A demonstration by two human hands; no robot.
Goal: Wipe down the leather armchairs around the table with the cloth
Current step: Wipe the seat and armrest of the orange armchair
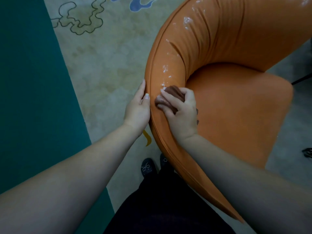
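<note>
arms: bare, no sleeves | garment (162,208): black | shoes (147,167): black, sparkly bow trim

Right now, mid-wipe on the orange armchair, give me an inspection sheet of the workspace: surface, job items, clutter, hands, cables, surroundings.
Surface: curved top rim of the orange leather armchair, with glossy wet-looking patches running along it away from the hands.
Job's things: crumpled brown cloth pressed on the rim.
Clutter: nothing seen on the seat.
Hands: right hand grips the cloth; left hand rests flat against the rim's outer side, fingers straight.
Cables: thin dark line at the right edge, cannot tell what it is.
Surroundings: beige patterned carpet with teal band; the person's black shoes beside the chair; no table in view.
</note>
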